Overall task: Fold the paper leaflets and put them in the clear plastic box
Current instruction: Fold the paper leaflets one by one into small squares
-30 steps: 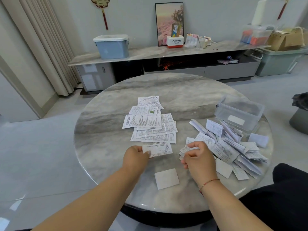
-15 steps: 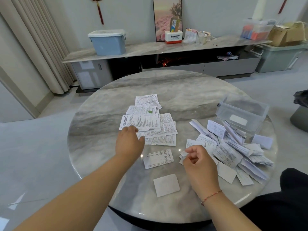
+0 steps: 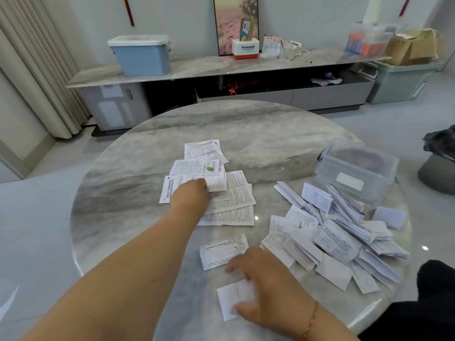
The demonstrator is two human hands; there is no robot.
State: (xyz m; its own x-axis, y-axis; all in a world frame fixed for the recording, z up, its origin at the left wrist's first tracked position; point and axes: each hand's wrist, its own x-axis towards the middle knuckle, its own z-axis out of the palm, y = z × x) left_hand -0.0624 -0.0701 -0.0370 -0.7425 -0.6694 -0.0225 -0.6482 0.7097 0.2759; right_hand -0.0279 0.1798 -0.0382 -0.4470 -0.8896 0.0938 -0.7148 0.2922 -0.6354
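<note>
A stack of flat unfolded leaflets (image 3: 234, 195) lies in the middle of the round marble table (image 3: 118, 212). My left hand (image 3: 190, 196) reaches onto that stack and pinches the top leaflet (image 3: 216, 184), whose edge curls up. My right hand (image 3: 261, 286) hovers with spread fingers over a small white folded paper (image 3: 227, 300) near the front edge. A folded printed leaflet (image 3: 221, 249) lies just beyond it. A heap of folded leaflets (image 3: 332, 239) spreads at the right, in front of the clear plastic box (image 3: 357, 168).
Behind the table runs a low marble cabinet (image 3: 209, 67) with a blue bin (image 3: 141, 55), a picture frame and small boxes. A dark bin (image 3: 440, 166) stands on the floor at the right. My dark-clothed leg (image 3: 433, 303) is at the table's right front.
My left hand let go of the folded printed leaflet and reached forward to the flat stack, taking its top sheet. My right hand moved left and down over the small white paper.
</note>
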